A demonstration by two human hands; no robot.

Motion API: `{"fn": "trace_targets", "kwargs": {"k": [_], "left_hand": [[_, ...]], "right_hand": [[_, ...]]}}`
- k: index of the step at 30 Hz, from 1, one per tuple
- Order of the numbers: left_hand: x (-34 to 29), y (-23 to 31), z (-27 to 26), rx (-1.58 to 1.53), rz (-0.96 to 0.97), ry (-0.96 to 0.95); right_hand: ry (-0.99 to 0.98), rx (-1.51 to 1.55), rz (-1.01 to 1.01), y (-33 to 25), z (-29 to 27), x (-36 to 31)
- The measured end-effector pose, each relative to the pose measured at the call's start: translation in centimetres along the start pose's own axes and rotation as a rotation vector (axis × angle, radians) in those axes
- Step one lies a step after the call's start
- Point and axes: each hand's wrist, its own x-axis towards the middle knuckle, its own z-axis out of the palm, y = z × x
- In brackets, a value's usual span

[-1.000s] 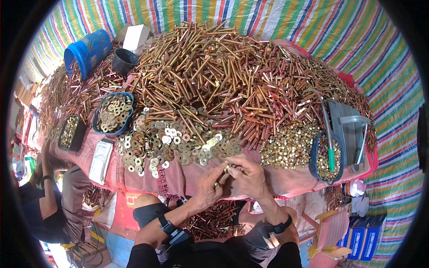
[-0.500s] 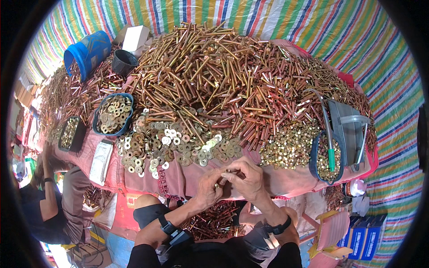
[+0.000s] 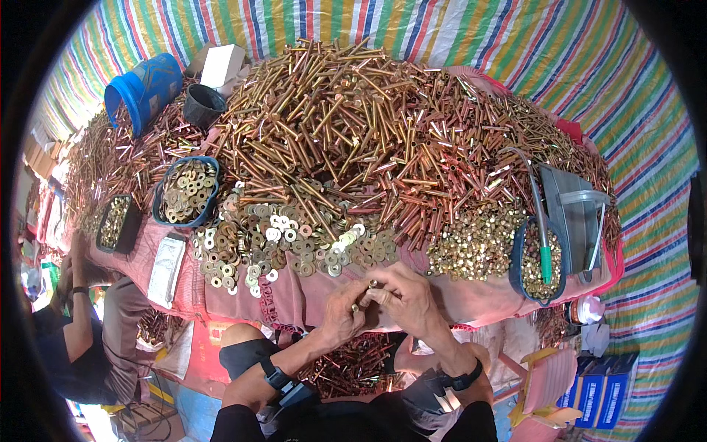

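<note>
My left hand (image 3: pixel 340 309) is closed, low over the near edge of the cloth-covered table. A brass-coloured bolt (image 3: pixel 373 283) shows its round end between my two hands, its length mostly hidden by fingers. Another small brass-coloured metal end (image 3: pixel 356 307) pokes out at my left fingers. My right hand (image 3: pixel 406 300) is closed too, thumb and fingers pinching at the bolt from the right, its knuckles slightly blurred. Just beyond the hands lie loose flat washers (image 3: pixel 302 250) and, to the right, a heap of small nuts (image 3: pixel 471 247).
A large pile of bolts (image 3: pixel 317 110) fills the table's far side. Tubs hold washers (image 3: pixel 188 191) and nuts (image 3: pixel 541 258). A blue bucket (image 3: pixel 143 92), black cup (image 3: pixel 202 107) and grey scoop (image 3: pixel 567 214) stand around. Another person's arm (image 3: pixel 79 317) is at left.
My right hand's fingers have shifted slightly downward, and the bolt's round end shows more plainly between the hands. My left hand has hardly moved.
</note>
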Motion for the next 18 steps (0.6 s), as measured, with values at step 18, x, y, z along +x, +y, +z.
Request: {"fn": "trace_targets", "kwargs": {"k": [18], "left_hand": [[-0.6,0.3,-0.3,-0.090,-0.051,-0.101]], "right_hand": [[-0.017,-0.052,-0.087,1.2,-0.1,-0.7]]}}
